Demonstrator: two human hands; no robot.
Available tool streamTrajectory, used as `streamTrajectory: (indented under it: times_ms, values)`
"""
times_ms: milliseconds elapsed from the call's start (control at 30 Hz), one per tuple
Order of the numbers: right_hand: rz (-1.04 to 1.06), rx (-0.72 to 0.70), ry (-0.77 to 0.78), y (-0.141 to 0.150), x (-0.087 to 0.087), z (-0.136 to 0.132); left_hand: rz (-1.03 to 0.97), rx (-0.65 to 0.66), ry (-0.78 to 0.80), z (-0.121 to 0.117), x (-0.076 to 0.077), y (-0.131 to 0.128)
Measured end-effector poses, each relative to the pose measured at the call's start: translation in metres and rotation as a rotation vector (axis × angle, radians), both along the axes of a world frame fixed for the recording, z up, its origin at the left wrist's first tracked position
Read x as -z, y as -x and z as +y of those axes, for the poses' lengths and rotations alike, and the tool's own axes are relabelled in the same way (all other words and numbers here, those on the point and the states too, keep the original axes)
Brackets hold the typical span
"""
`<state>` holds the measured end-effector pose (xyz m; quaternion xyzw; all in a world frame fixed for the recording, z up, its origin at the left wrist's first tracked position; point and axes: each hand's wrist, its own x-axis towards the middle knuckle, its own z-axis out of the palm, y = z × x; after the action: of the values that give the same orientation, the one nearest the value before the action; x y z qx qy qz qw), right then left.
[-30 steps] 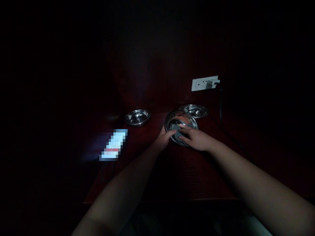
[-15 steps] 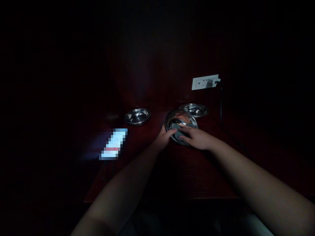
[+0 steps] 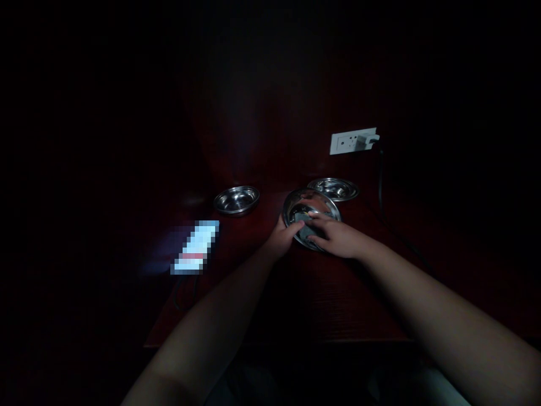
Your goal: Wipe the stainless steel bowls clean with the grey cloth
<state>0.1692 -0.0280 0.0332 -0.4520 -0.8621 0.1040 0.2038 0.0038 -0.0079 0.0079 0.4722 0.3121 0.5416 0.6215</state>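
Between left hand (image 3: 282, 237) and right hand (image 3: 337, 237), a tilted metal bowl (image 3: 307, 201).

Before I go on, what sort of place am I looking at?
Probably a dim indoor room, at a desk or table: a dark red tabletop, a wall socket with a plug in it, and a lit screen lying to the left. Which room, I can't tell.

Both forearms angle inward, left hand (image 3: 282, 238) and right hand (image 3: 340, 238) close together.
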Motion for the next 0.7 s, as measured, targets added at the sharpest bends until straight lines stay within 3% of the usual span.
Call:
streamTrajectory:
  times_ms: [167,300,567,700]
  values:
    - [0.061,-0.048,-0.111,0.0010,-0.0016,0.0011,0.017,-0.022,-0.043,0.0025,0.0027,-0.0008]
    - [0.115,-0.006,-0.168,0.0017,-0.0041,0.0013,0.039,-0.058,-0.027,0.0026,0.0021,-0.0021]
    - [0.088,-0.086,-0.005,0.0035,-0.0055,-0.0014,0.057,-0.046,-0.056,0.0025,0.0041,-0.0013]
    - [0.083,-0.076,0.000,0.0033,-0.0046,-0.0009,0.058,-0.054,-0.053,0.0026,0.0046,-0.0013]
